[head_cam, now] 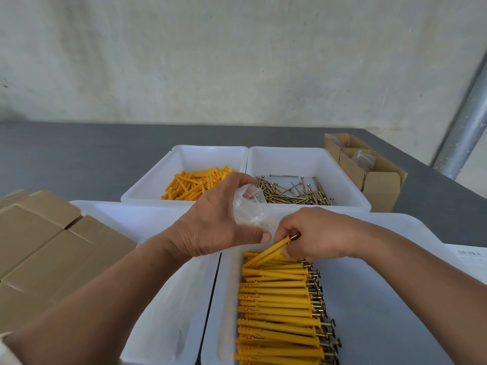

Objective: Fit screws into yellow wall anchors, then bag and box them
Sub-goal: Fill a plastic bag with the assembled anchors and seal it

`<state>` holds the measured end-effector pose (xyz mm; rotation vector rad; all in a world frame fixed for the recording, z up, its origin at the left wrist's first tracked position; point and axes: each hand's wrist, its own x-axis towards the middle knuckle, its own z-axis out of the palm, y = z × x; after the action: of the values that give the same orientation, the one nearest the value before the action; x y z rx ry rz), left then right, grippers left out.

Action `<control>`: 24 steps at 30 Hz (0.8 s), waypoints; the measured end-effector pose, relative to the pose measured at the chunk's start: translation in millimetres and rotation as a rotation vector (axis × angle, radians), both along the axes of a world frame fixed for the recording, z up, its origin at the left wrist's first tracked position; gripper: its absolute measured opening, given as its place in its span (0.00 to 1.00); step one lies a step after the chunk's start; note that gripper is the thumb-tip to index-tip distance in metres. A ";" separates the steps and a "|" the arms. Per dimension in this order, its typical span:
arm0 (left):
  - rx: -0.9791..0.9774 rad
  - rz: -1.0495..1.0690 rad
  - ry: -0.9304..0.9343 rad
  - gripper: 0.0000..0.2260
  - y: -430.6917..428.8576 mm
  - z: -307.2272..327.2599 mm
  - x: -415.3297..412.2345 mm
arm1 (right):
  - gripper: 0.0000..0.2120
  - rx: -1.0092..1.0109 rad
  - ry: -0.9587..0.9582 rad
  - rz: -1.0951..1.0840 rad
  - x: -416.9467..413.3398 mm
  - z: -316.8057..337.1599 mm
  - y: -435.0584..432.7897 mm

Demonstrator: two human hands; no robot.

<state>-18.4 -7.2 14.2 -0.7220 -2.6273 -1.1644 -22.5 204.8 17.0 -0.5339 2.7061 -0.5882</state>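
- Head view: the left hand was curled round a small clear bag, holding it just above the near trays.
- The right hand pinched an assembled anchor near its screw-head end. The anchor was tilted, with its tip lying low on the row of assembled anchors, close to the left thumb.
- That row lay side by side in the near right tray, the screw heads pointing right.
- The near left tray stood touching it; what it held I could not tell.
- Further back, loose yellow anchors lay in the far left tray, and screws in the far right tray.
- Closed cardboard boxes were stacked at the left, and an open cardboard box sat at the right on the grey table.
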 end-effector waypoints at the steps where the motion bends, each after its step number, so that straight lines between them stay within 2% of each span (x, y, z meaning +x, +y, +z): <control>1: -0.001 0.001 0.001 0.38 -0.1 -0.1 -0.1 | 0.06 -0.075 -0.034 -0.028 0.0 0.0 0.2; 4: -0.002 0.004 0.003 0.38 -0.2 -0.3 -0.2 | 0.05 -0.241 -0.075 -0.110 -0.3 1.8 0.7; 19: 0.046 0.035 0.003 0.39 -0.8 5.4 0.8 | 0.03 -0.612 0.122 -0.387 1.2 48.5 30.1; 24: 0.059 0.041 0.026 0.35 -0.4 5.6 1.7 | 0.02 -0.871 0.076 -0.410 4.3 56.1 31.8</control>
<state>-16.7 -7.7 19.8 -0.6641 -2.5626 -1.2067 -18.2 236.7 73.1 -0.1694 2.5182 -1.9103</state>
